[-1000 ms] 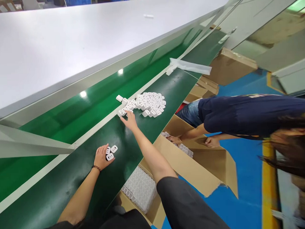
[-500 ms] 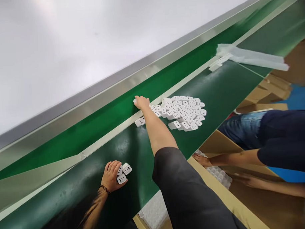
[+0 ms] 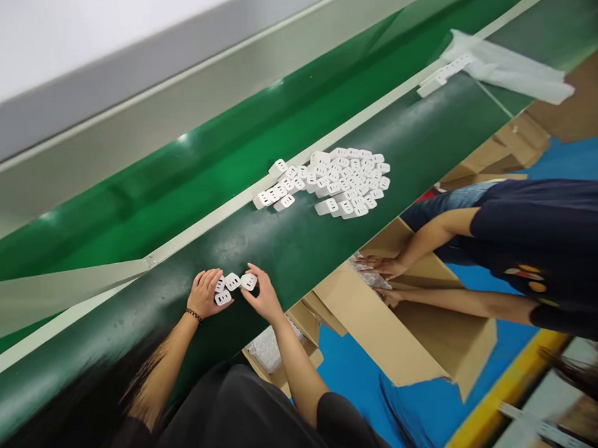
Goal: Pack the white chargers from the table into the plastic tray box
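Your right hand (image 3: pixel 263 298) has returned from beside the pile (image 3: pixel 352 181) at 2 o'clock — it now pinches one white block (image 3: pixel 249 282). Your left hand (image 3: pixel 205 294) stays curled against two blocks (image 3: pixel 223 297); a third block (image 3: pixel 232 282) lies between — four apparently gathered.

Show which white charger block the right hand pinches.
The white charger block right of the cluster at the left hand; only it is in the right hand.
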Tool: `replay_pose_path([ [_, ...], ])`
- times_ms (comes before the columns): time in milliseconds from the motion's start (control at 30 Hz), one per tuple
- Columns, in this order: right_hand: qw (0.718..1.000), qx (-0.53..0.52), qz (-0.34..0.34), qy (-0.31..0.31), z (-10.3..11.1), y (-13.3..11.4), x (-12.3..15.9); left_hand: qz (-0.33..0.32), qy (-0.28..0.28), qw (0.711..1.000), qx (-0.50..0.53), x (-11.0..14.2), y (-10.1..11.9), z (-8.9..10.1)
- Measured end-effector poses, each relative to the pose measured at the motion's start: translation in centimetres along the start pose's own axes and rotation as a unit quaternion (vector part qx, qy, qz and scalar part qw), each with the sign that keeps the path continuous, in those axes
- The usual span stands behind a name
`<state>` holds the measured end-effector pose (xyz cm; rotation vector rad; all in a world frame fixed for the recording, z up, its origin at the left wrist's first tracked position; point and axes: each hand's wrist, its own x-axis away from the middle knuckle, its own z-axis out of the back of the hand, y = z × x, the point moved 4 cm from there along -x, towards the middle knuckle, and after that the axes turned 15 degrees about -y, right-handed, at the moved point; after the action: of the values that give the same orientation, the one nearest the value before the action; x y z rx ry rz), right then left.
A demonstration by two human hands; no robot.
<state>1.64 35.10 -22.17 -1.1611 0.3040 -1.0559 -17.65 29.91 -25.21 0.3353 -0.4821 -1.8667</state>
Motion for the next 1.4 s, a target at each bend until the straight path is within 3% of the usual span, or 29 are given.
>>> replay_pose_path([
  [133, 0.994, 0.091, 0.015, -0.055, -2.1, -1.0, -0.3, 0.006, 0.004, 1.0, 0.008, 0.1, -0.1, -0.1],
  [267, 0.977, 0.18, 0.038, -0.106, -2.2, -2.2, -1.3, 0.035, 0.024, 0.999, 0.024, 0.2, -0.5, -0.2],
  [400, 0.968, 0.218, 0.043, -0.115, -1.9, -2.6, -1.1, 0.07, 0.05, 0.996, 0.035, 0.3, -1.0, -0.1],
  [533, 0.972, 0.198, 0.04, -0.116, -2.5, -2.8, 0.2, 0.063, 0.066, 0.995, 0.045, 0.4, -1.0, 0.3],
  [700, 0.984, 0.161, -0.04, -0.063, -3.5, -2.4, 2.4, 0.046, 0.079, 0.995, 0.044, 0.4, -0.8, 0.8],
  [833, 0.984, 0.158, -0.063, -0.059, -5.1, -2.8, 3.7, 0.058, 0.067, 0.993, 0.081, 0.5, -1.3, 0.7],
  [1067, 0.985, 0.153, -0.076, -0.028, -7.9, -4.6, 3.0, 0.05, 0.077, 0.989, 0.116, 0.7, -1.6, 1.0],
  [1233, 0.991, 0.115, -0.068, -0.011, -7.9, -4.8, 2.7, 0.073, 0.079, 0.987, 0.116, 0.8, -0.8, 1.7],
  [1400, 0.994, 0.067, -0.089, -0.017, -7.3, -2.7, 4.5, 0.059, 0.073, 0.992, 0.086, 1.1, 0.5, 3.0],
])
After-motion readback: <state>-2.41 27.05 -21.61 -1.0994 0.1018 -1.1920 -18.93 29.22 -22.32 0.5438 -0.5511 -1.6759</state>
